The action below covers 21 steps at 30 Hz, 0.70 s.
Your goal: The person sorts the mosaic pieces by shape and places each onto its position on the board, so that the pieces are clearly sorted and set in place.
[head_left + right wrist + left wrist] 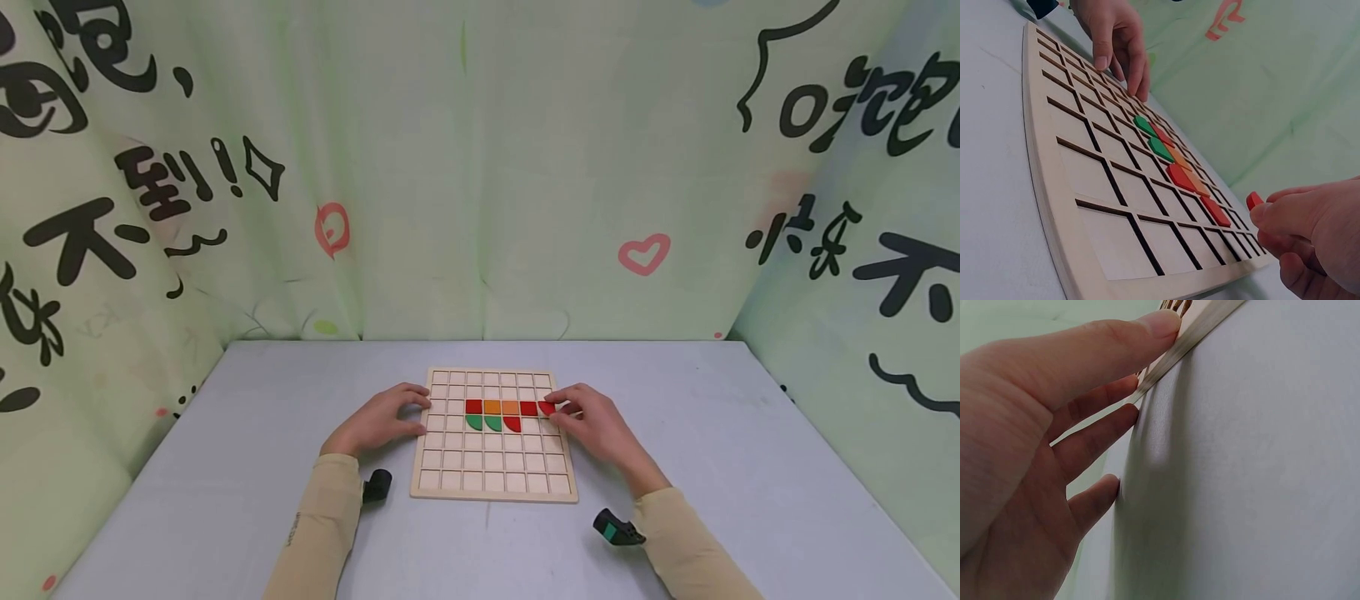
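A wooden grid board lies on the table. My left hand rests at its left edge, thumb and fingertips touching the frame, as the left wrist view also shows. Over the board's right side, my right hand pinches a small red piece between thumb and finger, raised above the grid in the right wrist view. One row of cells holds a red square, two orange squares and another red square. Below them sit two green quarter-round pieces and a red quarter-round piece.
The white table extends around the board on all sides. Printed curtains hang behind it and at both sides. Black wrist cameras are worn under both sleeves.
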Each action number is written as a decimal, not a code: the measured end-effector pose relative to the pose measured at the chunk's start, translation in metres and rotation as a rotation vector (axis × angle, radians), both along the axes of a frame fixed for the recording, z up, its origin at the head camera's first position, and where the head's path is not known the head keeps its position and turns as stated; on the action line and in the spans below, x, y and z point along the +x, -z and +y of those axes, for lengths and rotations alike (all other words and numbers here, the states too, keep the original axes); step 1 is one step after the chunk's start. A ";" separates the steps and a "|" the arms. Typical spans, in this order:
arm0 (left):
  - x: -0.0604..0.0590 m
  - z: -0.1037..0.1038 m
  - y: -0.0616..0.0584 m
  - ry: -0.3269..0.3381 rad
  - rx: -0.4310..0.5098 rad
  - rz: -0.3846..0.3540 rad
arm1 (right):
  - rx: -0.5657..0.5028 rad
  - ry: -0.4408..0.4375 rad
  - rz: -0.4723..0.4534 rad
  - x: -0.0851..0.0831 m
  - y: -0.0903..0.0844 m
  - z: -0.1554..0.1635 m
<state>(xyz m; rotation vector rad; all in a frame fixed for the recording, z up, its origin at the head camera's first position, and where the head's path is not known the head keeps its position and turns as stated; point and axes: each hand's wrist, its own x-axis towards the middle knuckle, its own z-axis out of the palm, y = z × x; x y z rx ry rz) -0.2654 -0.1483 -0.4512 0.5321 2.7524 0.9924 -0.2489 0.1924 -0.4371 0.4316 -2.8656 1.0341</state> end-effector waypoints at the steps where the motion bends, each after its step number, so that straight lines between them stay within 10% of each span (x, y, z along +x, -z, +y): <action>1: 0.000 0.000 0.000 -0.001 -0.001 -0.002 | 0.000 0.000 0.003 0.000 0.000 0.000; 21: 0.001 0.001 0.000 -0.012 0.001 0.003 | -0.003 -0.026 -0.061 -0.001 0.007 -0.010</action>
